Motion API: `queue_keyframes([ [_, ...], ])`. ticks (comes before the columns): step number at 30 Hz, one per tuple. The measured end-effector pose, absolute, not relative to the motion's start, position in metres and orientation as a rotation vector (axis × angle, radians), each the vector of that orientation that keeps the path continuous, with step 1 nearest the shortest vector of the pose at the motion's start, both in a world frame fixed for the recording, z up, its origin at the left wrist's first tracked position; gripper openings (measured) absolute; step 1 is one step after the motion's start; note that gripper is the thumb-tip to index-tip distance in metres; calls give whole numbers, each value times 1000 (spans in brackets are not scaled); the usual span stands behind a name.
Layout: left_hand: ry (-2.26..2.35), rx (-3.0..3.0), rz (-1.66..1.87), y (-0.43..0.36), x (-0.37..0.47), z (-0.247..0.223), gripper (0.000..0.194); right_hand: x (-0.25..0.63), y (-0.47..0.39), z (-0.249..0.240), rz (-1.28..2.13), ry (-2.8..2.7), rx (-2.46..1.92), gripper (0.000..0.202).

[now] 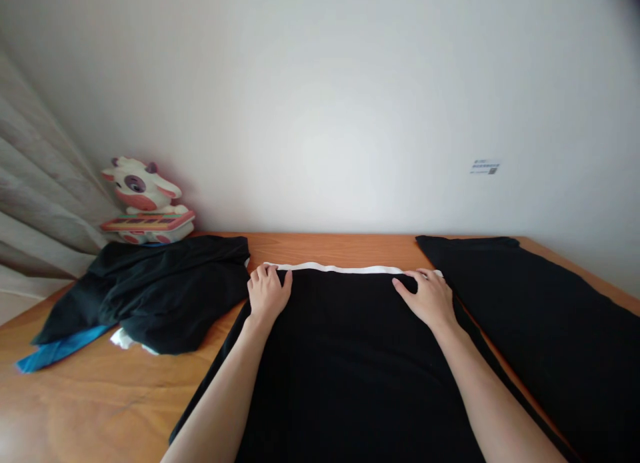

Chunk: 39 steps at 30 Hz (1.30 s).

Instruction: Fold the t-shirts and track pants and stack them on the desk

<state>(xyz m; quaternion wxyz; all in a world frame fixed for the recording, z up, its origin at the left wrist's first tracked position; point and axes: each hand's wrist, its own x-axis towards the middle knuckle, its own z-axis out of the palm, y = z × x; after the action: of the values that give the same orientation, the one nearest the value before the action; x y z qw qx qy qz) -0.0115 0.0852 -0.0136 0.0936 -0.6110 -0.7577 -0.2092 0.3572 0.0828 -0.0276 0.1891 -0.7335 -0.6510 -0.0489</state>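
Observation:
A black cloth garment (350, 356) lies spread out in front of me, a white band (340, 269) running along its far edge. My left hand (269, 291) rests on the left end of that edge, its thumb held apart from the fingers. At the right end, my right hand (429, 295) touches the band with its fingertips, the thumb stretched out over the black cloth. Both hands look open, lying on the fabric. Fingertips at the far edge are partly hidden by the hands.
A crumpled black garment (170, 289) lies left, over a blue cloth (65, 348) and something white (123, 338). Behind it stands a cow-shaped toy keyboard (147, 199). Another black garment (530, 316) lies flat on the right. A wall backs the wooden table (115, 389); a curtain (45, 176) hangs left.

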Motion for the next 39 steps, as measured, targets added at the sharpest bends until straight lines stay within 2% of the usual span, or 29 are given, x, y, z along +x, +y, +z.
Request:
queue_keyframes([
  [7, -2278, -1936, -460, 81, -12, -9, 48, 351, 71, -20, -89, -1781, -2067, 44],
  [18, -1980, -2244, -677, 83, -18, -11, 31, 336, 15, -5, -97, -1728, -2181, 32],
  [22, -1835, -2593, -558, 88, -20, 9, 26, 342, -12, 8, -7, -1813, -2169, 28],
  [26, -1868, -2822, -350, 99, -24, 33, 26, 361, -39, 24, 221, -1969, -2064, 18],
  [29, -1796, -2787, -37, 103, -15, 48, 25, 370, -63, 37, 349, -2049, -1975, 14],
  [31, -1735, -2648, 29, 103, 0, 57, 25, 371, -79, 44, 369, -2086, -1906, 13],
  [36, -1891, -2420, -145, 100, 54, 67, 36, 376, -109, 54, 429, -1963, -1849, 13],
  [39, -2023, -2430, -406, 105, 90, 70, 35, 388, -122, 55, 390, -1875, -1806, 8],
])
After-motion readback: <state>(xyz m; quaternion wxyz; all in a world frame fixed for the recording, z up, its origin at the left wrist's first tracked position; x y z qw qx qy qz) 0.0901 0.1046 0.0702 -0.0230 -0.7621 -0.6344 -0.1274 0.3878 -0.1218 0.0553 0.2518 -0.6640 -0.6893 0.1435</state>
